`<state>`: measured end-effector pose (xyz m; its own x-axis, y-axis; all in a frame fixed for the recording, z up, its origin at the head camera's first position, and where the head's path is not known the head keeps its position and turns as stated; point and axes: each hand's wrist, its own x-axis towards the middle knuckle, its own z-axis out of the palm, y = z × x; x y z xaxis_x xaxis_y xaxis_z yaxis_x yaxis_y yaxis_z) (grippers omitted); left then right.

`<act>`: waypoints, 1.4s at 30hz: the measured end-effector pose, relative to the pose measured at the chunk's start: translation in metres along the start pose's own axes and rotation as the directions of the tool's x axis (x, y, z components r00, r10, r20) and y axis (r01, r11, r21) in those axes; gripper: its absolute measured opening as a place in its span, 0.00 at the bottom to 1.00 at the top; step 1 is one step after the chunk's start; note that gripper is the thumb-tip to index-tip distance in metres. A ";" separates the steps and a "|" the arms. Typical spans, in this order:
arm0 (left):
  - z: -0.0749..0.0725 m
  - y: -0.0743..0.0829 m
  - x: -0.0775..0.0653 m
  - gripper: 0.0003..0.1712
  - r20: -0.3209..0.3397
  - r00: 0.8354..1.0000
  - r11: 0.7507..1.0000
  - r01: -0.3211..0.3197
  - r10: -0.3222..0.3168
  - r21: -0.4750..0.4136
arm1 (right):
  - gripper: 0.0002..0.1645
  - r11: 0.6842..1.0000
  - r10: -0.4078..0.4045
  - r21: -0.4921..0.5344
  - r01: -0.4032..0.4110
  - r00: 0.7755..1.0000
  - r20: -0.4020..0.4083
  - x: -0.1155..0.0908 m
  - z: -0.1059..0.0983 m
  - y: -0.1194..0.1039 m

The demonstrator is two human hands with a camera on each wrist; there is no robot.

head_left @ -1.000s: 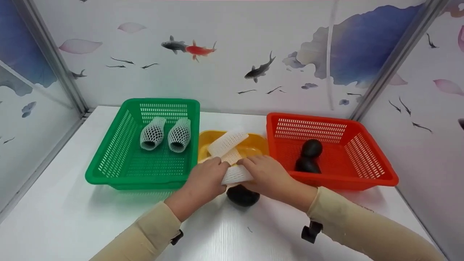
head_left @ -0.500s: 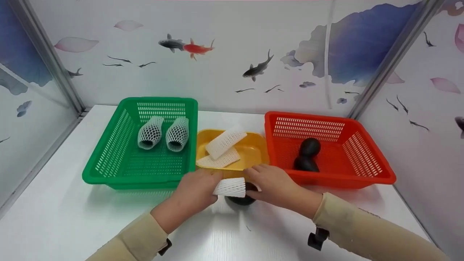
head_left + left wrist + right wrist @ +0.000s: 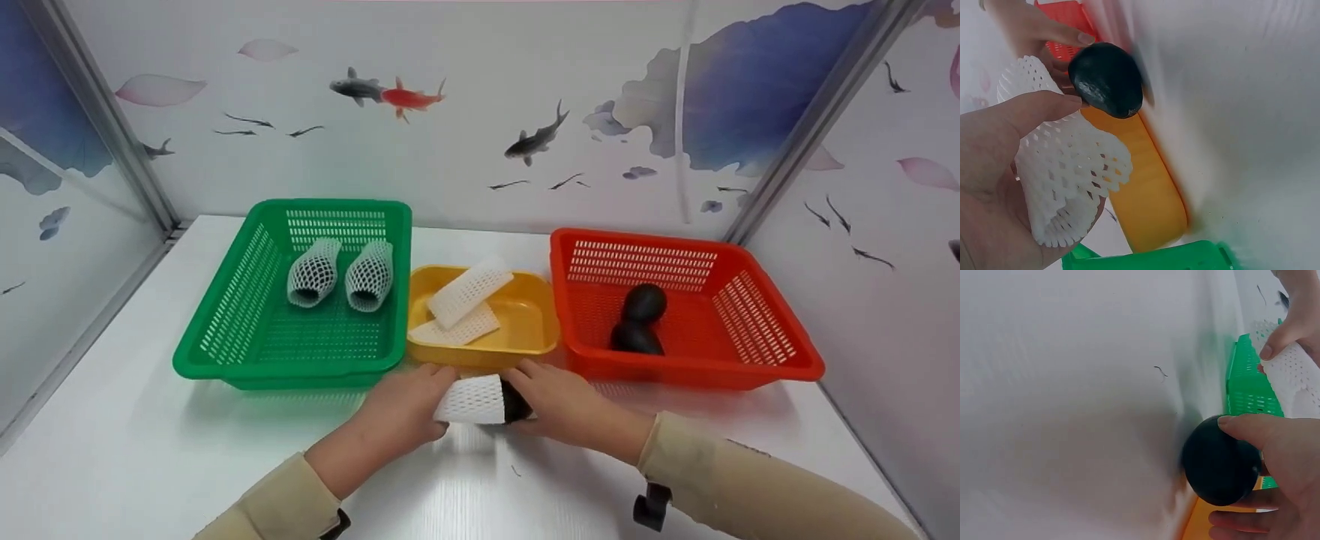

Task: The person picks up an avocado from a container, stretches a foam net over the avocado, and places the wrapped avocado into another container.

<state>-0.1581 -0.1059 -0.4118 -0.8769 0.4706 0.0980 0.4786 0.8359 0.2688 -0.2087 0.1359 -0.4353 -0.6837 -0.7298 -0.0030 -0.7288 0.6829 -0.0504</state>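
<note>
In the head view my left hand [image 3: 397, 411] grips a white foam fruit net [image 3: 471, 400] in front of the yellow basin. Its thumb presses the net's side in the left wrist view, where the near end of the net gapes. My right hand [image 3: 564, 403] holds a dark avocado [image 3: 516, 403] beside the net's right end. The right wrist view shows the thumb on top of the avocado [image 3: 1221, 461] and fingers beneath it. From the left wrist, the avocado [image 3: 1107, 79] appears outside the net, just past my left thumb.
A green basket [image 3: 285, 369] at left holds two netted dark fruits [image 3: 313, 274]. The yellow basin [image 3: 525, 330] in the middle holds flat foam nets [image 3: 469, 292]. Two bare avocados [image 3: 645, 303] lie in the red basket [image 3: 697, 367] at right. Printed walls [image 3: 480, 187] enclose the table.
Both hands have come down toward me from the yellow basin's front edge, the left bringing the foam net. My right hand has let go of the net and taken hold of the avocado on the table.
</note>
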 end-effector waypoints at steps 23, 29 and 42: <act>0.011 -0.012 -0.004 0.19 0.022 1.000 0.994 0.021 -0.019 -0.109 | 0.43 0.965 0.025 0.262 -0.004 0.997 -0.079 -0.032 -0.020 0.024; 0.009 -0.014 -0.004 0.29 0.075 0.996 0.978 0.069 -0.055 -0.197 | 0.41 0.966 0.022 0.259 0.005 0.995 -0.100 -0.046 -0.032 0.027; 0.006 -0.014 -0.005 0.31 0.098 0.995 0.973 0.033 -0.011 -0.227 | 0.40 0.963 0.020 0.268 0.003 0.996 -0.085 -0.059 -0.055 0.022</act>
<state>-0.1603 -0.1178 -0.4215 -0.8735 0.4868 0.0002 0.4265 0.7652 0.4823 -0.1866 0.1954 -0.3809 -0.6993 -0.7102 0.0813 -0.6938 0.6468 -0.3167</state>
